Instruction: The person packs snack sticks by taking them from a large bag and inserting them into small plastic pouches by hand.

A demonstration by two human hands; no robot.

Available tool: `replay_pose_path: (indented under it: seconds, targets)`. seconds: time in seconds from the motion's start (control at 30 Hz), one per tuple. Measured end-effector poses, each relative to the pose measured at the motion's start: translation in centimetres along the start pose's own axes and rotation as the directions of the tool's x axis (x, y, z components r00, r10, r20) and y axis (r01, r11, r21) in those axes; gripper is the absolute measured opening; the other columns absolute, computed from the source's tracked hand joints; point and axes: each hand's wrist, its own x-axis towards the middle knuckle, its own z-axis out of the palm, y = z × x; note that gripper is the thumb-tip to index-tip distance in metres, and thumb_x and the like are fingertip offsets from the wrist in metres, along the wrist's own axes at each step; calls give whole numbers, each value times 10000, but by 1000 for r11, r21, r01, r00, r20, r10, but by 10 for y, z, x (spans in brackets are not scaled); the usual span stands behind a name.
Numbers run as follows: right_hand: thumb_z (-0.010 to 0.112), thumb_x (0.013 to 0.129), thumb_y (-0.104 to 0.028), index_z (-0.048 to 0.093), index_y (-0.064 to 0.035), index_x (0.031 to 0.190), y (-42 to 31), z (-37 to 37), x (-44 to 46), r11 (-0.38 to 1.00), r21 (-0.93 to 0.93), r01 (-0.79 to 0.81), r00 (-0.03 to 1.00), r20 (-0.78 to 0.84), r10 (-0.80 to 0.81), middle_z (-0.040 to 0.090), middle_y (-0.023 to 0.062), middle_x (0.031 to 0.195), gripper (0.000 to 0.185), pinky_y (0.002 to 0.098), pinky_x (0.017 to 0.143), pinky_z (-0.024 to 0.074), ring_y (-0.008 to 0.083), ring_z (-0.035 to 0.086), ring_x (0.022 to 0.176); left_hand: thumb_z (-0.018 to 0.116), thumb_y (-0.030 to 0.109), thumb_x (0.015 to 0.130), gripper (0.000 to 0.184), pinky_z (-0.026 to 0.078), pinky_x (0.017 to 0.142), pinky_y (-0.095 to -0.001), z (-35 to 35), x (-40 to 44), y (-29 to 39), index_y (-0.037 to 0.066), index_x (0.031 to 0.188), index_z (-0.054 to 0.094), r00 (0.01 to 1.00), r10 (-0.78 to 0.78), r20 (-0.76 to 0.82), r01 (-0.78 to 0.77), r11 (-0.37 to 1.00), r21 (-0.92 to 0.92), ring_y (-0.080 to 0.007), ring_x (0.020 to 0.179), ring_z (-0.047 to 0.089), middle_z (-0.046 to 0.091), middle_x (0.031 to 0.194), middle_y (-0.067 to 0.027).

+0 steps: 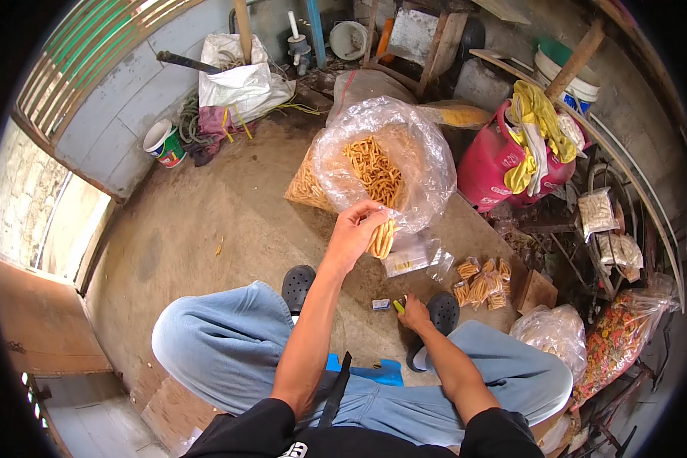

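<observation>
My left hand [353, 235] is closed around a small clear packet of snack sticks [382, 239], held up just in front of a large open plastic bag [427, 172]. Inside that bag lies a heap of brown fried snack sticks [374, 172]. Low by my right shoe, my right hand [414, 314] grips a small yellow-green tool [398, 306]; its exact kind is too small to make out. A little blue-and-white box [380, 304] rests on the floor beside it. Clear plastic packaging [408, 259] lies below the large bag.
Several filled snack packets [482, 284] are piled on the right. Behind them stands a pink drum [485, 164] draped with yellow cloth [538, 130]. Bulging plastic bags [549, 336] sit at my right knee. A white sack [240, 84] and a paint bucket [164, 143] are by the wall.
</observation>
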Motion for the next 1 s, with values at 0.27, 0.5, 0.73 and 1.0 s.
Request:
replay_pose_path:
  seconds: [0.27, 0.5, 0.73, 1.0]
  targets:
    - [639, 813, -230, 479, 6, 1138, 17, -31, 33, 681, 708, -185, 932, 346, -106, 626, 163, 901, 432, 411, 657, 545, 279, 661, 755, 626, 98, 864, 94, 530, 590, -283, -14, -2, -1, 4, 863, 615, 997, 10, 78, -21, 989, 145, -169, 669, 660, 637, 781, -60]
    - [593, 895, -415, 474, -105, 1067, -39, -207, 4, 570, 800, 189, 884, 114, -454, 561, 18, 798, 374, 250, 554, 422, 101, 546, 680, 638, 119, 852, 115, 493, 639, -251, -23, -3, -1, 8, 880, 624, 987, 24, 161, -98, 877, 471, -104, 718, 616, 635, 799, -33]
    - [569, 893, -486, 486, -10, 1257, -101, -287, -98, 733, 208, 648, 758, -81, -647, 635, 129, 1002, 605, 333, 731, 470, 226, 618, 838, 644, 150, 845, 150, 469, 688, -247, -19, -9, 1, 2, 872, 638, 948, -31, 316, -145, 844, 517, -77, 742, 567, 637, 797, -20]
    - [632, 854, -429, 555, -16, 1176, -132, -285, -127, 809, -5, 587, 808, -58, -587, 630, 201, 1033, 529, 372, 812, 463, 324, 610, 957, 641, 137, 818, 178, 477, 657, -249, -16, -12, 2, -17, 907, 639, 922, 12, 386, -261, 756, 601, -96, 712, 580, 636, 771, -46]
